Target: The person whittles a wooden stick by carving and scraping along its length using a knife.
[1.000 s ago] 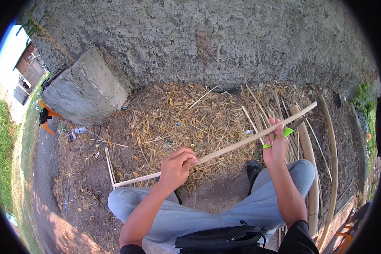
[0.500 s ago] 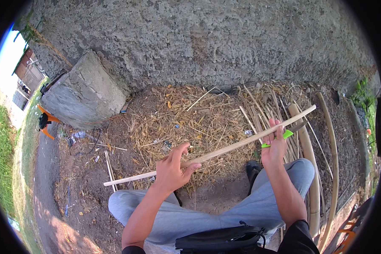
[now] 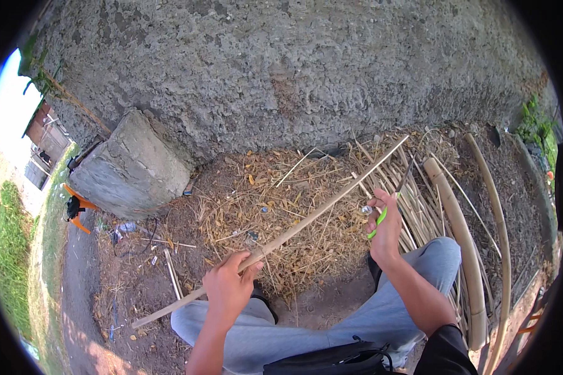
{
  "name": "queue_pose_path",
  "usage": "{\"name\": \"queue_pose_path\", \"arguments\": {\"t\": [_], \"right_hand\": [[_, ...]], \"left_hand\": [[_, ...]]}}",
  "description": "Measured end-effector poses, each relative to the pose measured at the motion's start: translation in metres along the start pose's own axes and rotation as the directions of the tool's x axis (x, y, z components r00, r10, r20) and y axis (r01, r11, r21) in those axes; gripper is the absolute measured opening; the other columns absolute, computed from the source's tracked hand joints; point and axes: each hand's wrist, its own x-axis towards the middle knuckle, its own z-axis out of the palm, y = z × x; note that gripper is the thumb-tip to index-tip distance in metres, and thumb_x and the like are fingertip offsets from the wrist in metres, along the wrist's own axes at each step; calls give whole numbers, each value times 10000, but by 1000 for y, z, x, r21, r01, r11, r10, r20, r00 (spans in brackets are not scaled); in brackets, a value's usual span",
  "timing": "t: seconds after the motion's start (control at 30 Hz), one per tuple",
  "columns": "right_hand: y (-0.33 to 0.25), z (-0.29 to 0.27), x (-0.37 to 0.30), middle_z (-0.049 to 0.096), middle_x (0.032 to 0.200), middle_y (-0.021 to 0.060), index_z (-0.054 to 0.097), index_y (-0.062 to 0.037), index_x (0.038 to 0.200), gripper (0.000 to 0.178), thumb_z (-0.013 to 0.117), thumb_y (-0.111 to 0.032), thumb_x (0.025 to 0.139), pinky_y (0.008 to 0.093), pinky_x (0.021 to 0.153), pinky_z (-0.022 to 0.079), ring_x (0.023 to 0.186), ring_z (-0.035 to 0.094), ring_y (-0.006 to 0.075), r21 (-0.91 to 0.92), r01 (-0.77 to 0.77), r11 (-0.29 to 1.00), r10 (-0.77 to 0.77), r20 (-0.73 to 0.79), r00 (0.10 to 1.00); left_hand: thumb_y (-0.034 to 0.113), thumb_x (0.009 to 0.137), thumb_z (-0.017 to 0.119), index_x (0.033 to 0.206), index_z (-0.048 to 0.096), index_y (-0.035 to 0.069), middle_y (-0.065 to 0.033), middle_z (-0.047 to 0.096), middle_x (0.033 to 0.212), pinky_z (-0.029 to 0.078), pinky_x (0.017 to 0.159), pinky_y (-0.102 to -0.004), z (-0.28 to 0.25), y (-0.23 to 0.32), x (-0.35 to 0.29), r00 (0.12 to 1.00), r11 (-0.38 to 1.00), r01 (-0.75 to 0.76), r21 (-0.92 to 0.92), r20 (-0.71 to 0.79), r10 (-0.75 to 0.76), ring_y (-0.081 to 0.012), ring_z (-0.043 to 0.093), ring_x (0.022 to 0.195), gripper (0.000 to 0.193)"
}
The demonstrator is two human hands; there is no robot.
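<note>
Item: long bamboo strip (image 3: 306, 219), slanting above straw-littered ground, gripped near its lower end by closed left hand (image 3: 228, 289). Right hand (image 3: 385, 226) closed on green-handled knife (image 3: 381, 215) just beside the strip. Risk: blade slipping toward fingers; thin strip splitting.

The left hand (image 3: 226, 289) grips a long pale bamboo strip (image 3: 306, 220) near its lower end, the strip slanting up to the right over a litter of dry shavings (image 3: 263, 206). The right hand (image 3: 386, 226) holds a green-handled knife (image 3: 381, 215) just beside the strip. More bamboo canes (image 3: 456, 225) lie at the right, a concrete block (image 3: 128, 169) against the rough wall (image 3: 306, 69).
</note>
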Motion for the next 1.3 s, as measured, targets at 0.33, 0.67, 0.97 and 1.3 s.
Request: {"name": "queue_pose_path", "arguments": {"t": [0.33, 0.67, 0.97, 1.3], "right_hand": [[46, 12, -100, 610, 677, 143, 573, -41, 992, 251, 556, -291, 1006, 401, 436, 452, 506, 609, 309, -392, 792, 469, -151, 847, 509], [50, 15, -106, 644, 683, 76, 619, -69, 880, 267, 677, -326, 923, 404, 371, 438, 463, 609, 272, -405, 845, 350, -206, 846, 491], [47, 17, -99, 609, 628, 50, 669, -54, 891, 273, 743, -316, 864, 365, 352, 421, 433, 583, 231, -329, 892, 309, -308, 853, 421], [40, 22, -53, 609, 582, 62, 695, -67, 854, 236, 713, -298, 899, 362, 348, 382, 393, 554, 237, -590, 751, 296, -286, 696, 659]], "left_hand": [[189, 1046, 516, 991, 590, 42, 18, 526, 707, 305, 470, -208, 46, 5, -51, 772, 439, 617, -653, 611, -176, -34, 382, 519, 173], [264, 1059, 486, 981, 613, 39, 38, 443, 665, 241, 447, -192, 46, 14, -63, 600, 0, 783, -622, 756, -263, -17, 314, 495, 271], [254, 1056, 495, 1045, 638, -26, 37, 422, 611, 188, 414, -203, 35, 20, -69, 652, 70, 740, -669, 688, -318, -18, 299, 466, 315], [239, 1058, 499, 1101, 653, -35, 27, 431, 611, 195, 407, -207, 40, 20, -92, 660, 123, 729, -674, 641, -392, -19, 303, 464, 317]]}}
